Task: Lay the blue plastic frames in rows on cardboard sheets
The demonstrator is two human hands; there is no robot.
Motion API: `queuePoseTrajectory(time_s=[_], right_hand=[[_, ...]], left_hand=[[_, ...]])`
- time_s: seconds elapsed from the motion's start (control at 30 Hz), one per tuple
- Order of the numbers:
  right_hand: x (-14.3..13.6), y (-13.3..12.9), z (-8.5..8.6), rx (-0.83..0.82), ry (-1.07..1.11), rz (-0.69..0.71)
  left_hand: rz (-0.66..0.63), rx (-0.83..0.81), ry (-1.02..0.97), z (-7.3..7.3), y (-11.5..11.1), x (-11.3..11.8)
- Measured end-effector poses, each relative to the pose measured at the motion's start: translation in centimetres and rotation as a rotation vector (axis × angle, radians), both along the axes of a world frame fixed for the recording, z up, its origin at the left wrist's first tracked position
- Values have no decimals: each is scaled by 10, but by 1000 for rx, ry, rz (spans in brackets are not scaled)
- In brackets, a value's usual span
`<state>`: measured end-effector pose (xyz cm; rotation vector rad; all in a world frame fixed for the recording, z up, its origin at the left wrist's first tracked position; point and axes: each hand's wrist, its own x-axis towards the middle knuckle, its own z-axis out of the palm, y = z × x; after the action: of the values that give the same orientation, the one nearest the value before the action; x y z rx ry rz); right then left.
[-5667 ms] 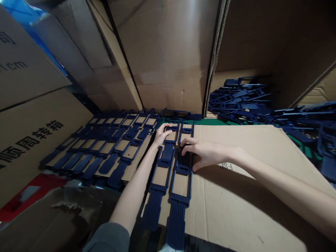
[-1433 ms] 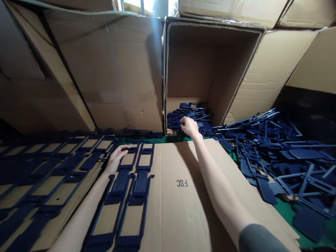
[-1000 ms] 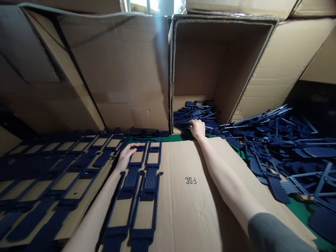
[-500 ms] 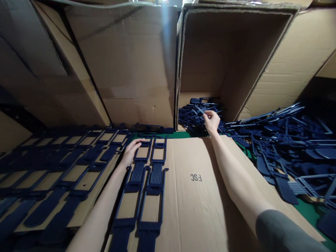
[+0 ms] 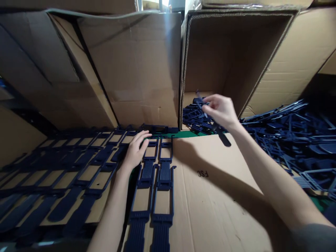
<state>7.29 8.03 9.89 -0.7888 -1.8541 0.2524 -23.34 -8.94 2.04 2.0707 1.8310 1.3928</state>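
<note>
so our right grip [image 5: 220, 108] has a dark blue part [image 5: 223, 136] pinched near its upper end. the part hangs at a slant, its flat lower tip over the far edge of the cardboard sheet [image 5: 210, 224], near the far right corner. it's kinda blurry, so we can't make out the finer details. right behind it there's an open carton [image 5: 207, 59] with a tangle of loose parts [image 5: 195, 115] at the bottom.

our left grip [image 5: 136, 148] looks released, fingers loosely bent and thumb apart, over by the sheet's far left corner. it's just beside the top frame [image 5: 151, 159] of the two columns [image 5: 165, 170], though we can't tell if the fingertips actually touch it. those columns run side by side along the sheet's left edge, from the far edge toward the near one, parts laid end to end. to the right of them, the sheet has our arm's shadow across it and an upside-down fsc print [image 5: 203, 174].

past the left edge, a second sheet [image 5: 90, 213] is packed with rows [image 5: 64, 206] of similar blue parts. beyond the right edge, a big messy pile [image 5: 301, 129] sits on the green worktop [image 5: 187, 134].
</note>
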Motion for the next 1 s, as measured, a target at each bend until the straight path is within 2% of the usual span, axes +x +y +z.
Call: queuePoseTrajectory(time_s=[0.07,0.17,0.3,0.4,0.47,0.53,0.63,0.77,0.9,1.0], right_hand=[[-12,-20,-22,-83,-180,29],[-26,-36,-61,-214,-380,-6],[-41,-43,-101,-324,-464,54],[-47,-47,-112,-329,-464,104],[-48,-49,-112,-329,-450,143],[-45,-51,-109,-324,-426,173],[-36,-49,-108,-202,-352,213],[-24,-39,-121,36,-327,303],[-19,-30,-133,27,-323,327],[-19,-27,-135,-19,-301,357]], left_hand=[[-47,-56,84,6,-5,8],[-90,-150,147,13,-11,22],[-199,-288,288,33,-19,42],[-253,-312,330,53,-22,55],[-265,-302,361,62,-18,62],[-247,-302,439,65,-7,68],[-181,-309,603,58,16,75],[-18,-331,768,35,43,83],[98,-360,786,12,55,87],[103,-342,751,-4,56,85]])
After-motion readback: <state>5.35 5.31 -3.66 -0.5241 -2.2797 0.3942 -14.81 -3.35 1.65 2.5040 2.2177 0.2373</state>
